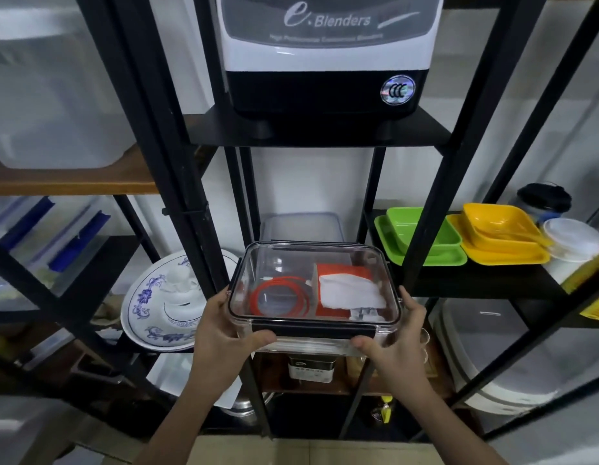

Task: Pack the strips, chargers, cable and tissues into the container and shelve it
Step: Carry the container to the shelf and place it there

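Held level between both hands at the front of a black metal shelf rack (425, 209): a clear container (274, 273) with a dark-rimmed lid clipped on. Gripped on its left side by the left hand (221, 325), thumb lying along the near front edge, fingers curled round the side wall. Gripped the same way on the right by the right hand (397, 333), thumb on the front edge, fingers wrapped round the far corner. Seen through the lid: a coiled orange cable (280, 294) in the left half, a red tissue pack (345, 286) with white tissue showing in the right half, a divider between them. Strips and chargers not clearly made out. Sat on the shelf above: a black-and-white blender base (325, 62). Stood to the left: blue-patterned white dishes (157, 303). Stacked to the right: green trays (425, 239) beside yellow trays (502, 236).
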The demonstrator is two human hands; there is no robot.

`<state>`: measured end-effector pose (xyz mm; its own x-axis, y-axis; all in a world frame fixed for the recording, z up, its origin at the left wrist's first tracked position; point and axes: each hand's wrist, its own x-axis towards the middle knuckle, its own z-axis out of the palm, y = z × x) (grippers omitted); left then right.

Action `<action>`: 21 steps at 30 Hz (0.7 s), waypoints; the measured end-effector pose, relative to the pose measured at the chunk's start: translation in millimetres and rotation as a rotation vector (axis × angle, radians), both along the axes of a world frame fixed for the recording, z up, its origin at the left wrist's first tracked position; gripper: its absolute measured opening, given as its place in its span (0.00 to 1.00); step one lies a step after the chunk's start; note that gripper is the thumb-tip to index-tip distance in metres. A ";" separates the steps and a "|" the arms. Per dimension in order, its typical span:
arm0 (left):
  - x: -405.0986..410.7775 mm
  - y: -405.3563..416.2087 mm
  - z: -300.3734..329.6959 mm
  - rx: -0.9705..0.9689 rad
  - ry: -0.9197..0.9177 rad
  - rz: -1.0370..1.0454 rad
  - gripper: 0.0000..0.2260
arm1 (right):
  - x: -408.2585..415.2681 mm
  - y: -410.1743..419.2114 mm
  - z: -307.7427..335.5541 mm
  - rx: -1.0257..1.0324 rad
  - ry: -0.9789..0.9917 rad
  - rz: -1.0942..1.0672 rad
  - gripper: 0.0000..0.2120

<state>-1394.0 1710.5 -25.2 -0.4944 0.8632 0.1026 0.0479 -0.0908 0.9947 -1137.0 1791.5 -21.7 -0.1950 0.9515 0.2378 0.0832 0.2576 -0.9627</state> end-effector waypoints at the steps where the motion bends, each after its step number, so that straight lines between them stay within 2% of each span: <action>1: -0.2 -0.2 -0.7 0.008 -0.003 0.013 0.41 | -1.1 -0.9 -0.9 0.009 -0.003 -0.008 0.52; 9: 7.0 6.1 -8.3 0.080 0.008 0.178 0.31 | -14.7 6.5 -7.8 0.099 -0.088 -0.150 0.46; 16: 13.8 19.1 1.6 -0.036 0.342 0.255 0.26 | -32.6 19.3 -4.2 0.155 -0.173 -0.159 0.29; 21: 17.8 39.8 7.7 -0.061 0.480 0.277 0.23 | -43.9 39.9 0.8 0.138 -0.213 -0.102 0.26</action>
<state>-1376.2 1750.2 -17.5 -0.6141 0.7188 0.3260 0.5109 0.0472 0.8584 -1180.9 1831.4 -20.9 -0.1597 0.9302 0.3305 0.3123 0.3652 -0.8769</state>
